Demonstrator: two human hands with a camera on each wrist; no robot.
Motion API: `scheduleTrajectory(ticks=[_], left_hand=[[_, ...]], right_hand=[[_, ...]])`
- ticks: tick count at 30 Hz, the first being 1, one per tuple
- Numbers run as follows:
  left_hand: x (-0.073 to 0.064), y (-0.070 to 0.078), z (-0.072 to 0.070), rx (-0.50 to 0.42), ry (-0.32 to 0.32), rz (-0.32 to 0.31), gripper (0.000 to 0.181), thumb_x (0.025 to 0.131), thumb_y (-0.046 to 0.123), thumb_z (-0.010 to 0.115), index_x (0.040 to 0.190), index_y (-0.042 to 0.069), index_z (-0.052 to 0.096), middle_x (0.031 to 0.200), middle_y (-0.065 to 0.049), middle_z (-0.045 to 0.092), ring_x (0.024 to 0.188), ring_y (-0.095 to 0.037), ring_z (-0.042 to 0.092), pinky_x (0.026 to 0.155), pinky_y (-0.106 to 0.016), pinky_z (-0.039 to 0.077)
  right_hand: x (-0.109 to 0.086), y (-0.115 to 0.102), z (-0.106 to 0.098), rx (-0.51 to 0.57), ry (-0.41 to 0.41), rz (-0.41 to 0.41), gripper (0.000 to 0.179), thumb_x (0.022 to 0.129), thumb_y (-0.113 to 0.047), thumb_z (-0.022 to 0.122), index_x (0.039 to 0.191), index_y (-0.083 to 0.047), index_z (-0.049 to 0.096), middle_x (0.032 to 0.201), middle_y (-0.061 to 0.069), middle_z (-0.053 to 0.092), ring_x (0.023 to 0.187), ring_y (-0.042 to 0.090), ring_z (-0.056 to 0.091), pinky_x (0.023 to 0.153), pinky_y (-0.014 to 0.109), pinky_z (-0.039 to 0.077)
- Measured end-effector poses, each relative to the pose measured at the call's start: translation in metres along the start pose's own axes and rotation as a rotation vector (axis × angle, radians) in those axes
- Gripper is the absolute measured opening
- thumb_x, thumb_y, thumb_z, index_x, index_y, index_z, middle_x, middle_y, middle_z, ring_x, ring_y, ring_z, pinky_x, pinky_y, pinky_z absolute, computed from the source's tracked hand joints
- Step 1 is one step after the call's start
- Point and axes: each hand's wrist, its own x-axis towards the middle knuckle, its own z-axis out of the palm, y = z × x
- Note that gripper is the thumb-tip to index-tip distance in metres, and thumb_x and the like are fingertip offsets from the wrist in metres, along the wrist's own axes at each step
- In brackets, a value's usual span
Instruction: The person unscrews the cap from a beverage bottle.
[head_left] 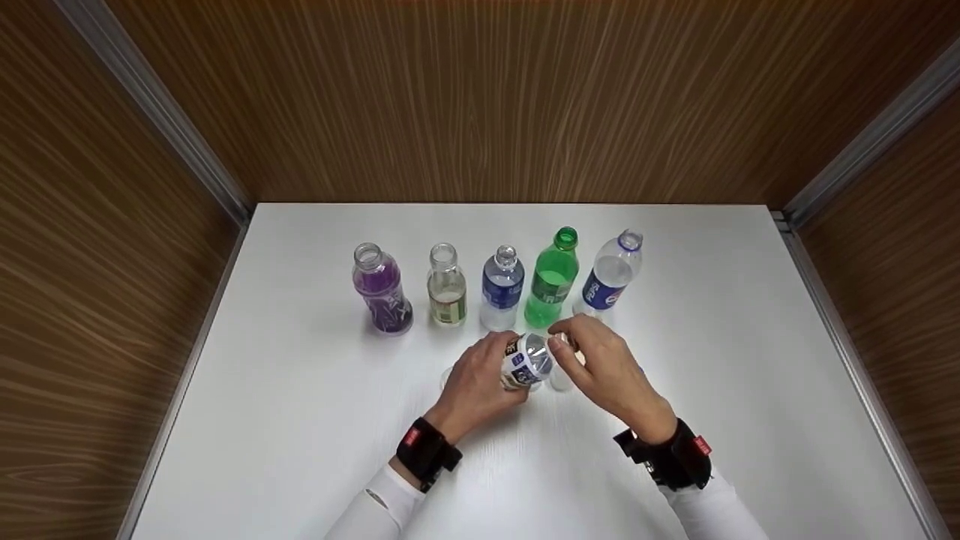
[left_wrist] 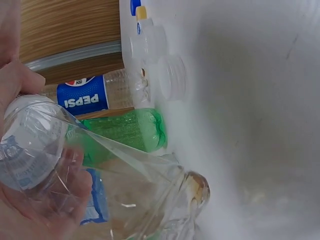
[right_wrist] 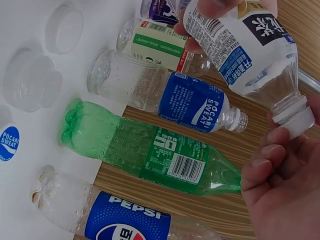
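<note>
My left hand (head_left: 476,386) grips a clear plastic bottle with a white label (head_left: 523,361), tilted with its neck toward the right. In the right wrist view, the label carries a barcode and a black patch, and a white cap (right_wrist: 297,121) sits at the neck. My right hand (head_left: 611,371) pinches that cap between thumb and curled fingers (right_wrist: 270,152). Just beyond my hands stand a Pepsi bottle (head_left: 604,281) and a green bottle (head_left: 553,281), both with uncapped mouths. The left wrist view shows the held bottle's clear base close up.
Farther left in the row stand a Pocari Sweat bottle (head_left: 502,291), a small clear bottle (head_left: 448,294) and a purple bottle (head_left: 384,292), all uncapped. Several loose caps lie on the white table, among them a Pocari cap (right_wrist: 8,143) and a clear cap (left_wrist: 171,77). Wood-grain panels (head_left: 480,105) enclose the table.
</note>
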Motion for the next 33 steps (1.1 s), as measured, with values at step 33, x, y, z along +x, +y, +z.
scheduleTrajectory(ticks=[33], left_hand=[[-0.0009, -0.0012, 0.0013, 0.030, -0.032, -0.010, 0.074, 0.069, 0.025, 0.093, 0.130, 0.006, 0.057, 0.117, -0.006, 0.066, 0.104, -0.022, 0.066, 0.094, -0.036, 0.054]], right_hand=[[-0.0076, 0.0048, -0.0085, 0.022, -0.049, -0.052, 0.028, 0.098, -0.015, 0.066, 0.124, -0.005, 0.063, 0.104, 0.003, 0.062, 0.093, 0.019, 0.057, 0.082, 0.031, 0.048]])
